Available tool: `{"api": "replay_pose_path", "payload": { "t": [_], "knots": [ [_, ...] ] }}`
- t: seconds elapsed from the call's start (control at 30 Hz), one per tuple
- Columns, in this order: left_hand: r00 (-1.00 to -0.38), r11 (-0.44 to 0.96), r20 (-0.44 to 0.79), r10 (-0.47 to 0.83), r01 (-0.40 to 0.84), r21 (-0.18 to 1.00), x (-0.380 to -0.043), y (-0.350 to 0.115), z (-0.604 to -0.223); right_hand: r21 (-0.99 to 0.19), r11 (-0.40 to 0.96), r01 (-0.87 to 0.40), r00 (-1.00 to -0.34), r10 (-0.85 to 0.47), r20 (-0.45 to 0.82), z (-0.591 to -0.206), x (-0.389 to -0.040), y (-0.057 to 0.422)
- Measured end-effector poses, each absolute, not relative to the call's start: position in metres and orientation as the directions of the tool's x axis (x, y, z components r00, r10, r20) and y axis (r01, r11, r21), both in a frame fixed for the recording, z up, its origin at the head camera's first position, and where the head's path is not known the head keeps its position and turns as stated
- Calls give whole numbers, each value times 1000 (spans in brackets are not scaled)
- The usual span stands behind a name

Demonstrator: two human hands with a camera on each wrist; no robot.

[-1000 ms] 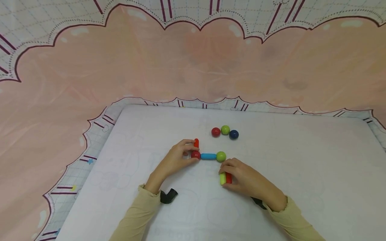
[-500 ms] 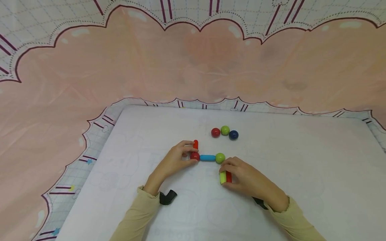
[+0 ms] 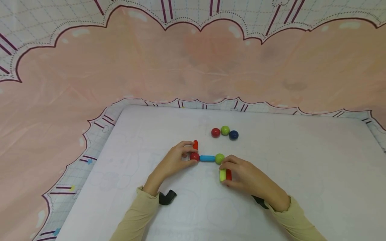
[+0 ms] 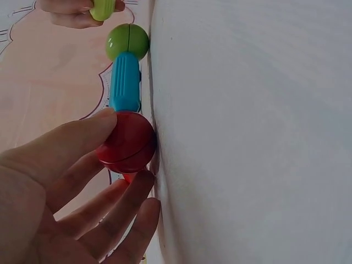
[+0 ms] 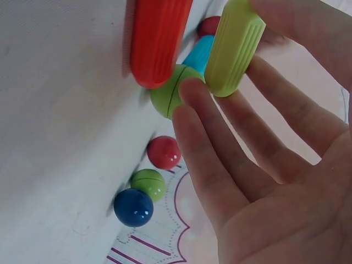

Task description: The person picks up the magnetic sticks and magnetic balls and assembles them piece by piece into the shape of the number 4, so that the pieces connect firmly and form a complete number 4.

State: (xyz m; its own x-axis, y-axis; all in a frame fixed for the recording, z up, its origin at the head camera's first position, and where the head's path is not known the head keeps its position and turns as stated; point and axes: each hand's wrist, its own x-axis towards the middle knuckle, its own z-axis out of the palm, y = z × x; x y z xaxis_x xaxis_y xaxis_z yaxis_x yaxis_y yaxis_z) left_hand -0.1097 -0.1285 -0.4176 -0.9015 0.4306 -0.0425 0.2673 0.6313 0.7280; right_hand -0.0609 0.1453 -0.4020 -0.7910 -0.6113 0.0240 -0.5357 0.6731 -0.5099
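Observation:
My left hand (image 3: 175,157) holds a glossy red ball (image 4: 127,144) between thumb and fingertips. From that ball a ribbed blue rod (image 3: 207,158) runs to a green ball (image 3: 219,158), and a red rod (image 3: 195,145) points away toward the far side, partly behind my fingers. Just right of the green ball, my right hand (image 3: 248,175) pinches a yellow-green ribbed rod (image 5: 234,52) between thumb and fingers. A second red rod (image 5: 159,41) lies alongside it under the hand; whether the fingers touch it I cannot tell.
Beyond the joined pieces, a loose red ball (image 3: 215,133), green ball (image 3: 225,130) and dark blue ball (image 3: 233,135) sit close together on the white tabletop (image 3: 301,167). A patterned cloth (image 3: 193,67) lies past the table's far edge. Black straps show at both wrists.
The joined pieces and my left hand have shifted slightly toward me. My right hand has moved slightly away from me with the yellow-green rod, closer to the green ball.

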Motion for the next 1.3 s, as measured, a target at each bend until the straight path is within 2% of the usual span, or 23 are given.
{"api": "replay_pose_path", "payload": {
  "t": [0.73,0.93,1.3],
  "knots": [
    [-898,639,-41,439,279,716,-107,-131,-418,-580,657,-481,-824,-565,43,-397,-65,145],
    [-900,637,-41,434,274,721,-107,-130,-419,-595,628,-502,-818,-568,92,-398,-67,145],
    [-901,634,-33,433,278,722,-105,-131,-419,-609,626,-488,-825,-559,86,-394,-68,144]
  ]
}}
